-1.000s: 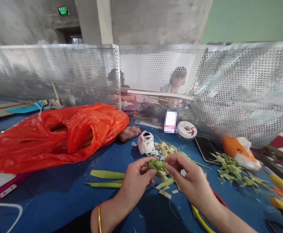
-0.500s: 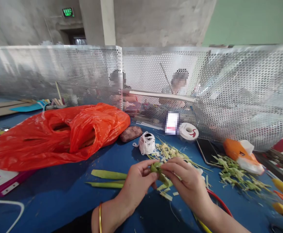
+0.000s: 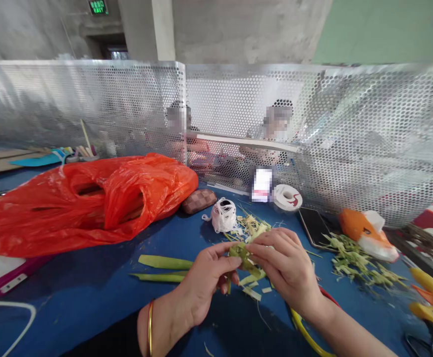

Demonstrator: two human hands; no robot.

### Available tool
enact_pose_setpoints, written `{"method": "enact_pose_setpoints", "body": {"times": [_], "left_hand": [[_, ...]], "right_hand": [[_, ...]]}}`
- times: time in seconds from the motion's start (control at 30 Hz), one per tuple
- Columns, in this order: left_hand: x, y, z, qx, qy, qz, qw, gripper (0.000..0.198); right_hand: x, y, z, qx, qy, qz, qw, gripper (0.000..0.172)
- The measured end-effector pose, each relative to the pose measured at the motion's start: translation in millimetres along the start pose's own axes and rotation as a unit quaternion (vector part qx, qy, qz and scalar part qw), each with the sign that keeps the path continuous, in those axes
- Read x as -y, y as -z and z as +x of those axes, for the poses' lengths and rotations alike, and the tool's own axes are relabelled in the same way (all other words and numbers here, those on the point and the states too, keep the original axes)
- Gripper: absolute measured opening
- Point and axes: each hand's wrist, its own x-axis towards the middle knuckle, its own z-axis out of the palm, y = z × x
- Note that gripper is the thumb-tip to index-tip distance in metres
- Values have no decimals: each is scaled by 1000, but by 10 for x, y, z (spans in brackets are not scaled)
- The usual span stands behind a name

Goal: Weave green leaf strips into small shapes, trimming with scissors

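Between both hands is a small folded piece of green leaf (image 3: 243,255), held above the blue table. My left hand (image 3: 209,272) pinches it from the left, thumb on top and fingers behind. From the right, the closed fingertips of my right hand (image 3: 287,263) grip its edge; exactly what they pinch there is partly hidden. Two long green leaf strips (image 3: 164,262) lie on the table to the left, running behind my left wrist. Pale leaf scraps (image 3: 251,292) are scattered just below the hands.
A red plastic bag (image 3: 90,208) fills the left side. Beyond my hands are a bundle of white string (image 3: 224,216), a white spool (image 3: 288,197) and a dark phone (image 3: 313,225). To the right lie leaf trimmings (image 3: 361,263) and a yellow glue gun (image 3: 430,297). A perforated metal screen (image 3: 231,109) stands behind.
The leaf piece has turned in my fingers, so more of its folded side shows. My right hand has tilted and its fingers have risen slightly. The view has shifted a little.
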Motion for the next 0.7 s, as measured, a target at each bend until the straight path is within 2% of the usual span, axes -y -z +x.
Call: {"method": "enact_pose_setpoints", "body": {"times": [0.1, 0.23, 0.4, 0.5, 0.57, 0.63, 0.7], "left_hand": [[-4, -7, 2, 4, 0, 1, 1000, 40], [-12, -4, 17, -6, 4, -4, 1000, 47], [-7, -11, 4, 7, -7, 46, 999, 44], [6, -10, 7, 21, -24, 90, 995, 45], [13, -10, 16, 30, -30, 116, 992, 46], [17, -16, 25, 38, -36, 140, 989, 47], [17, -26, 27, 44, -48, 158, 985, 46]], "right_hand": [[7, -33, -10, -17, 9, -5, 1000, 15], [-17, -45, -15, 22, 11, 42, 999, 17], [-11, -43, -14, 53, -7, 72, 996, 21], [12, -57, -20, 63, -87, 115, 988, 11], [20, -68, -24, 74, -184, 150, 969, 3], [17, -78, -23, 83, -285, 189, 936, 9], [8, -85, -15, 97, -355, 248, 896, 18]]}}
